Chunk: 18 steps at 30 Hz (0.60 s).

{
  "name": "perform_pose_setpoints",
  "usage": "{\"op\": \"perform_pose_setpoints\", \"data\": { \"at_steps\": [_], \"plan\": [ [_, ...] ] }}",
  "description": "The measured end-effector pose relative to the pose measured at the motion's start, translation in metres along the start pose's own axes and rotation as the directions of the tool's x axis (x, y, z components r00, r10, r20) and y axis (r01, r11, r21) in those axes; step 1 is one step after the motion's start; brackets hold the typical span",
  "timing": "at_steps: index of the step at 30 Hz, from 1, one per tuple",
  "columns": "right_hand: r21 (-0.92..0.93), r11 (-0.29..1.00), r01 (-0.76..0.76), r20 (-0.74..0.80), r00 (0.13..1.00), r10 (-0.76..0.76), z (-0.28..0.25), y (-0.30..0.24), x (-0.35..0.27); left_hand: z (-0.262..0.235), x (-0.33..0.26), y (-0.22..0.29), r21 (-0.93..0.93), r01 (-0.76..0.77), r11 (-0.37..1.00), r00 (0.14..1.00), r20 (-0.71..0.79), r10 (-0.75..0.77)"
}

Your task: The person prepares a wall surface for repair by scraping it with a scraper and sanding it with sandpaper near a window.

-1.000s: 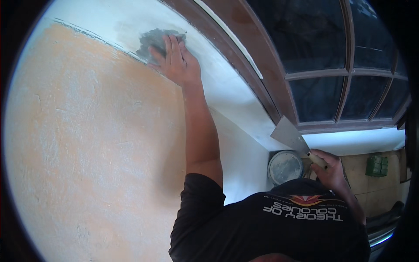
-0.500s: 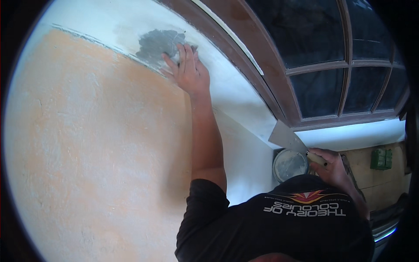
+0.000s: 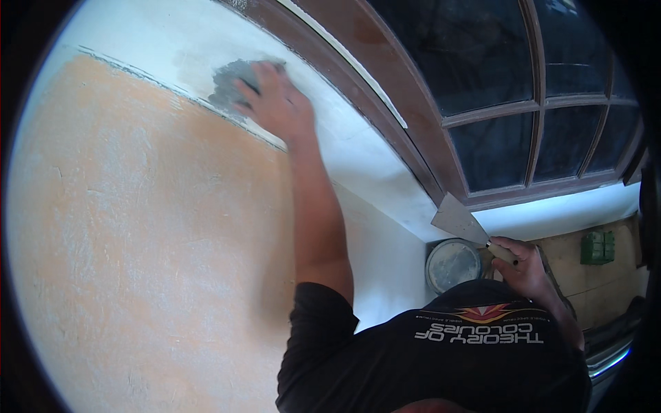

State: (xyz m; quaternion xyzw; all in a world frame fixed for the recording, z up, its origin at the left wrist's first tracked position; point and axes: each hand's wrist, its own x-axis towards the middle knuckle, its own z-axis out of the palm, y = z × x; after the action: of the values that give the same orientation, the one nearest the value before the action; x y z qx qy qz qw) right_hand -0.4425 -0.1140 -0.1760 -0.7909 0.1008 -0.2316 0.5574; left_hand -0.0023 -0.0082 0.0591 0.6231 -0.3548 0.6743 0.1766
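Observation:
A patch of damp-looking grey plaster (image 3: 231,84) lies on the white band of the wall (image 3: 148,41), at the upper left. On this patch is my left hand (image 3: 281,109), its fingers stretched out and apart, slightly blurred by motion. I see nothing held in it. Lower right, my right hand (image 3: 529,274) is wrapped round the pale handle of a wide-bladed putty knife (image 3: 460,219). The blade points up and left, close to the lower corner of the window frame, and looks free of any load.
A round bucket (image 3: 453,265) with grey residue stands beneath the blade, by the wall corner. Upper right is a brown wooden window frame (image 3: 427,144) with dark panes. A green crate (image 3: 597,248) sits on the tiled floor (image 3: 606,286). Orange, rough wall (image 3: 158,227) fills the left.
My left hand has slid left and slightly up over the grey patch. The putty knife's blade has tilted more upright, its handle still in my right hand.

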Motion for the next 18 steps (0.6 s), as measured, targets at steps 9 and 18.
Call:
{"op": "perform_pose_setpoints", "data": {
  "at_steps": [9,18],
  "plan": [
    [0.041,0.999,0.017,-0.066,0.998,-0.014,-0.007,0.008,-0.014,0.009,-0.052,0.028,-0.212,0.053,0.976,0.995,-0.071,-0.069],
    [0.101,0.995,-0.005,-0.108,0.994,0.015,-0.021,0.020,-0.007,0.000,0.047,0.030,-0.300,0.197,0.933,0.973,-0.061,-0.225]
  ]
}}
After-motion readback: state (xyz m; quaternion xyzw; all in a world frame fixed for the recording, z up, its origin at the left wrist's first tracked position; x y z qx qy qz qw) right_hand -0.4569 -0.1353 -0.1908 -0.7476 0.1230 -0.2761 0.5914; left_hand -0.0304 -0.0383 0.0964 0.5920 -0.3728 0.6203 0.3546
